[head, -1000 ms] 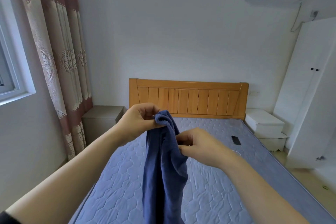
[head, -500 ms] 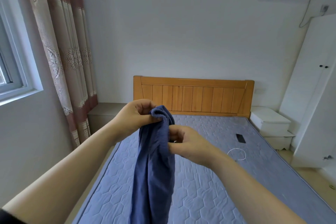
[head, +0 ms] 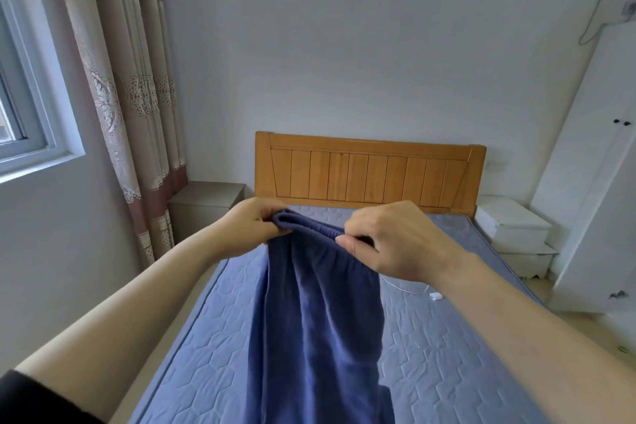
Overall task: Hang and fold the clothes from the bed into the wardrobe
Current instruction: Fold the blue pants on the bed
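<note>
A dark blue garment (head: 320, 313) hangs in front of me over the bed (head: 447, 354), its gathered top edge stretched between my hands. My left hand (head: 251, 227) pinches the left end of that edge. My right hand (head: 395, 241) grips the right end, with the fingers curled over the band. The cloth falls down past the bottom of the view, so its lower part is hidden. The white wardrobe (head: 599, 182) stands at the right with its doors closed.
The bed has a blue quilted mattress and a wooden headboard (head: 370, 172). A white cable with a plug (head: 435, 296) lies on the mattress. A grey nightstand (head: 206, 200) and curtain (head: 130, 79) are on the left, a white nightstand (head: 512, 227) on the right.
My hands have moved apart, spreading the garment's top edge wide. My right hand has shifted right and up along the band. The view has tilted slightly.
</note>
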The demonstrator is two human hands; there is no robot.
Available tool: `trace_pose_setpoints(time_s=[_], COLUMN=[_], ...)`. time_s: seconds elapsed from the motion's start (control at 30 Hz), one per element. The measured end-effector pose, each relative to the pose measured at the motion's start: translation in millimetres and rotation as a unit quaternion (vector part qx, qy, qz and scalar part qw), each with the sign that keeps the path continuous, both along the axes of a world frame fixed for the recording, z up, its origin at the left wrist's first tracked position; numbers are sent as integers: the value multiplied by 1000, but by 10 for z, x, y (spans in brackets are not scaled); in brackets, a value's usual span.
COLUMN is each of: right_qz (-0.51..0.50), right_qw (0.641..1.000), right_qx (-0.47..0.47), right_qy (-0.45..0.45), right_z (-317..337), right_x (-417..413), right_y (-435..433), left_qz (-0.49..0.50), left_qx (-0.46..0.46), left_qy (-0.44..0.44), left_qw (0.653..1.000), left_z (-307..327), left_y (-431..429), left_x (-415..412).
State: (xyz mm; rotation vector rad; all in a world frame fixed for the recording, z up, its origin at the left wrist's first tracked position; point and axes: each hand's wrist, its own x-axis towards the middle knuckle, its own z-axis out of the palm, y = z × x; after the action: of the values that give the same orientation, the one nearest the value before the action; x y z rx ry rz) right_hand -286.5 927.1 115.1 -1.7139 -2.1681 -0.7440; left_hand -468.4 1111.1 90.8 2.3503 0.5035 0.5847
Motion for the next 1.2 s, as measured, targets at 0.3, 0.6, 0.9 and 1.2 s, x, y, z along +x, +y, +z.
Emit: trace_pose_setpoints(time_s=[0.3,0.6,0.9,1.2], right_qz=[-121,-67,-70,-18], right_qw=[990,908,851,860], right_qx=[-32,47,-92,-102], right_qy=[64,410,513,500], right_z=[-83,-34,123,145], right_x=[294,90,24,-269], right_y=[86,243,363,487], left_qz=[23,72,89,-7], left_qx=[-113,24,4,82], left_qy=[6,42,16,57], left_qw=[993,996,996,995], left_z=[-60,145,207,290], left_y=[-29,-110,-47,-114], left_x=[86,127,33,14])
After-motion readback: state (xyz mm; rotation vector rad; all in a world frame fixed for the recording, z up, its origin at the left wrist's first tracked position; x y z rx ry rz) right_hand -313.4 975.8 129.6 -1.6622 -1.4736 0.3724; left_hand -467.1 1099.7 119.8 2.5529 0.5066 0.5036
